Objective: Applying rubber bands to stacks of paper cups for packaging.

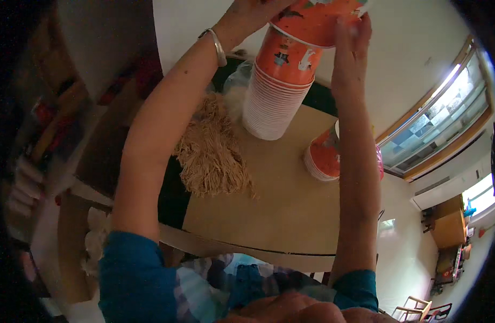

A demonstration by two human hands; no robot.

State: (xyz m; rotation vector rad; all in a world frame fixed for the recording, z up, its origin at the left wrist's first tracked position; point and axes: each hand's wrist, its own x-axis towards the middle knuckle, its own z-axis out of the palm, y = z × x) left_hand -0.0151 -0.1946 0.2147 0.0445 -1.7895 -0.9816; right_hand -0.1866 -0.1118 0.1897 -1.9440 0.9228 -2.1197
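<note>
Both my arms reach up over the table to the top of a tall stack of nested paper buckets (pixel 274 102), upside down with white rims low and an orange printed wall above. At its top is another orange paper bucket (pixel 317 24), its rim facing down and its upper part cut off by the picture's edge. My left hand (pixel 253 19), with a silver bangle at the wrist, grips this bucket's left side. My right hand (pixel 353 46), slightly blurred, is closed against its right side. Some fingertips are out of view.
A bundle of tan yarn-like strands (pixel 212 151) lies left of the stack, beside clear plastic (pixel 238 81). A shorter group of orange buckets (pixel 324 153) stands partly behind my right forearm. The brown tabletop (pixel 274 215) has a dark green edge; a window (pixel 441 113) is at right.
</note>
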